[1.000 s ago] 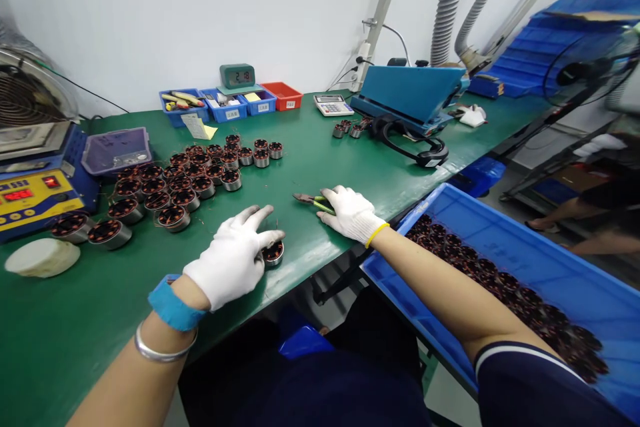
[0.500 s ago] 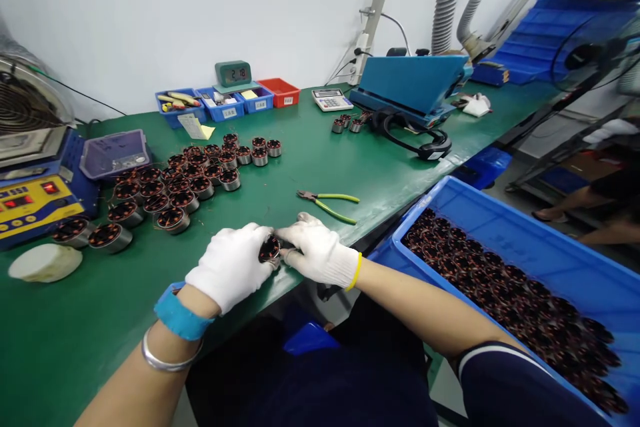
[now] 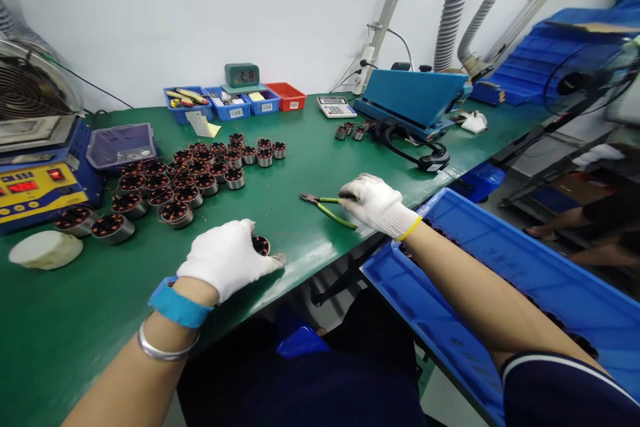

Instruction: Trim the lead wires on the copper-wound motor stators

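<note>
A small motor stator (image 3: 261,245), a metal ring with dark core and copper windings, stands on the green table near its front edge. My left hand (image 3: 225,260), in a white glove, is closed round it, the thumb stretched along its near side; the glove hides part of it. To the right, my gloved right hand (image 3: 375,203) reaches over the handles of the green-handled cutting pliers (image 3: 333,215). Its fingers and thumb are apart about the upper handle's end, which they cover. The pliers lie flat, with their jaws pointing left.
Many stators (image 3: 187,195) stand grouped at left, beside a yellow-blue device (image 3: 37,190) and a white round block (image 3: 46,249). Small bins (image 3: 233,109) and a clock (image 3: 242,74) line the wall. A blue crate (image 3: 480,227) is at right, below my forearm. Another person's legs show far right.
My right hand has left the stator and moved right to the pliers. The left hand keeps the stator at the table's front. The view has shifted slightly.
</note>
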`<state>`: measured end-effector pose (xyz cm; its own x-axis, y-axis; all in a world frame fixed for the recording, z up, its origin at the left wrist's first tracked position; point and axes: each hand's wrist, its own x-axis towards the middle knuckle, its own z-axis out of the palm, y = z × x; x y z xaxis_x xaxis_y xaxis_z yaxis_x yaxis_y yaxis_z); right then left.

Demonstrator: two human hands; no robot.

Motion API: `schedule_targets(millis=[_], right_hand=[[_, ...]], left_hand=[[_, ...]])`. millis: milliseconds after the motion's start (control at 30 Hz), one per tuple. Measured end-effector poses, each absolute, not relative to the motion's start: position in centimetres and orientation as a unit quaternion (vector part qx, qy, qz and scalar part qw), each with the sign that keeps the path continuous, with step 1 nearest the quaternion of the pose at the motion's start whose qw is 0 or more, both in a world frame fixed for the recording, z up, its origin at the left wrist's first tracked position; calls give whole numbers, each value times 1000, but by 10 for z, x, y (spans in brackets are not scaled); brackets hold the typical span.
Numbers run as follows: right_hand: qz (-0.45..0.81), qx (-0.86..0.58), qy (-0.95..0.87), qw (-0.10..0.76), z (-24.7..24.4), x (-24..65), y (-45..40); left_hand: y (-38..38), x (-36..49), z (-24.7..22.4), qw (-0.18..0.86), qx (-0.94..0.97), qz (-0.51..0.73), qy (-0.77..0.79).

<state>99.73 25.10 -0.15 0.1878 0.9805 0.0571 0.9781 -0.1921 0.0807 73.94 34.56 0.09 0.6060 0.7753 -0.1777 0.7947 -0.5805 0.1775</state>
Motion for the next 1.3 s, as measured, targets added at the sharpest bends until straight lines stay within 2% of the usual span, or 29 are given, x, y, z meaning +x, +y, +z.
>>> schedule_targets(millis=[100, 233, 367, 467, 600, 733, 833, 933, 1100, 1200, 1300], right_hand=[[-7, 818, 575, -23, -23, 1004, 241], [-18, 809, 587, 18, -50, 1001, 235], [10, 800, 600, -2, -50, 1004, 235], [13, 806, 591, 33, -37, 1003, 237], [10, 805, 580, 123, -15, 987, 252], [-5, 837, 523, 162, -9, 969, 272], [35, 849, 516, 112, -26, 971, 278], [57, 836, 546, 8, -50, 985, 273], [41, 832, 537, -136, -64, 995, 264], [-38, 809, 526, -259, -53, 980, 257], [-248, 740, 541, -314, -37, 958, 247]], left_hand=[[353, 731, 8, 162, 880, 20, 445], [358, 730, 6, 258, 883, 27, 390], [355, 738, -4, 190, 900, -50, 390], [358, 738, -5, 184, 879, -74, 433], [372, 731, -2, 253, 863, -17, 437], [382, 729, -9, 412, 814, 38, 408], [383, 734, -20, 529, 750, 59, 392], [381, 740, -28, 613, 696, 86, 363], [378, 745, -30, 666, 659, 101, 335], [376, 747, -30, 666, 652, 110, 344], [375, 749, -32, 686, 635, 119, 336]])
